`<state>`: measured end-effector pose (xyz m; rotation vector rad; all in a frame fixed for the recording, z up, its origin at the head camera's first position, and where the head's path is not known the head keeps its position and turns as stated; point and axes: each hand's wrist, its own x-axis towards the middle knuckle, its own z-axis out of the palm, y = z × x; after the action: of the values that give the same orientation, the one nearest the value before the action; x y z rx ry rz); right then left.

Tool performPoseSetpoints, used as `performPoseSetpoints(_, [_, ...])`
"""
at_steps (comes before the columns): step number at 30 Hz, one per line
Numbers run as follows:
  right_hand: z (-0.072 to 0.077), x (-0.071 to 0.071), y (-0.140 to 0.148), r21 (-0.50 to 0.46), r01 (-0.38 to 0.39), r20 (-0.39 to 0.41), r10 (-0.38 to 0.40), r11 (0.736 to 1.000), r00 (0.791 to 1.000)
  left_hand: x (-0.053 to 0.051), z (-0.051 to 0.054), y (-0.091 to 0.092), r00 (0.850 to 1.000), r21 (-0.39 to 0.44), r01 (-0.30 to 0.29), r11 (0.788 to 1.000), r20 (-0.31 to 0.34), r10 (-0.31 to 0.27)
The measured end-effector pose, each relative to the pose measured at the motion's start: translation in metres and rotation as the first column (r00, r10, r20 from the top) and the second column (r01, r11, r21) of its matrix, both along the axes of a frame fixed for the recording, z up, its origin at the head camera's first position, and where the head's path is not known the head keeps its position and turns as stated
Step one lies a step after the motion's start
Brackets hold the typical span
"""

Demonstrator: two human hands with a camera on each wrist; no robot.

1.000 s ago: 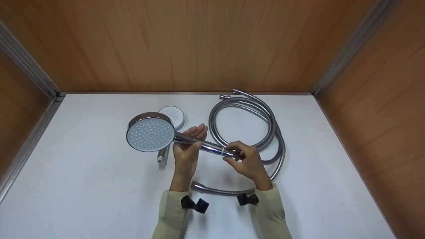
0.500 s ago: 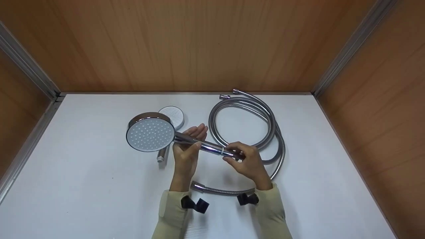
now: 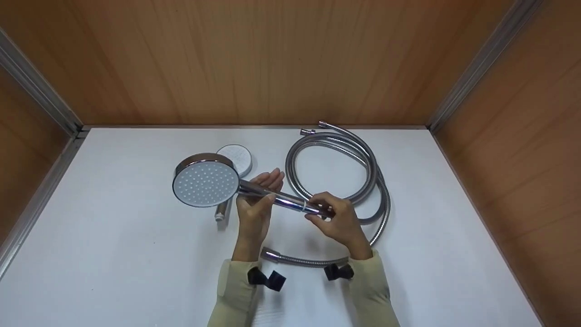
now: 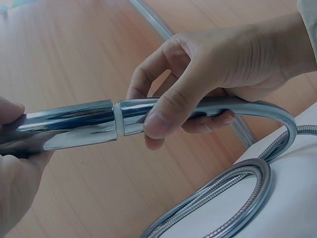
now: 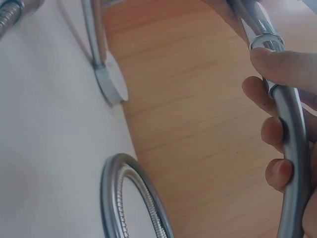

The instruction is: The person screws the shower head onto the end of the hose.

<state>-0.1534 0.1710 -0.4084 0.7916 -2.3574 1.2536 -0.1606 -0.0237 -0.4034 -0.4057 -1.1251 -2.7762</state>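
A chrome hand shower point(image 3: 206, 184) with a round nozzle face is held above the table, its head to the left. My left hand point(image 3: 253, 222) grips its handle between thumb and palm, the other fingers stretched out behind. At the handle's lower end, my right hand point(image 3: 340, 222) pinches the metal end fitting point(image 4: 136, 116) of a smooth grey shower hose point(image 5: 292, 139). The left wrist view has fitting and handle in line, with a pale ring point(image 4: 118, 119) between them. Further fingers of the right hand curl round the hose. The inside of the joint is hidden.
Behind the left hand, a second shower head point(image 3: 236, 159) lies on the white table point(image 3: 136, 254). Coiled hoses point(image 3: 367, 163) lie at the right; one ribbed metal hose ends in a wide connector point(image 3: 271, 255) near the sleeves. Wooden panels point(image 3: 254, 63) enclose the back and sides.
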Motion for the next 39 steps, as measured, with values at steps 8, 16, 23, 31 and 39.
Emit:
performPoseSetpoints(8, [0.0032,-0.0011,0.0002,0.021,0.005,0.002,-0.005,1.0,1.0,-0.0017,0.003,0.0003,1.0,0.005,-0.001,1.0,0.029,0.001])
performPoseSetpoints(16, [0.0037,-0.0022,0.0005,0.028,0.009,0.0,-0.009,1.0,1.0,-0.0034,0.0043,0.0001,1.0,0.023,0.007,1.0,0.028,-0.008])
performPoseSetpoints(23, [0.0021,-0.001,0.0004,0.025,0.007,0.009,-0.008,1.0,1.0,-0.0019,0.0033,-0.0006,0.999,0.018,0.008,1.0,0.031,-0.008])
performPoseSetpoints(31, [0.0016,-0.001,0.0003,0.021,0.006,0.003,-0.006,1.0,1.0,-0.0012,0.0018,-0.0004,1.0,0.028,0.016,0.999,0.007,-0.017])
performPoseSetpoints(39, [0.0001,0.0,0.001,0.0,-0.009,0.003,0.009,1.0,1.0,0.0009,0.0019,0.0001,1.0,0.034,0.021,0.999,0.001,-0.021])
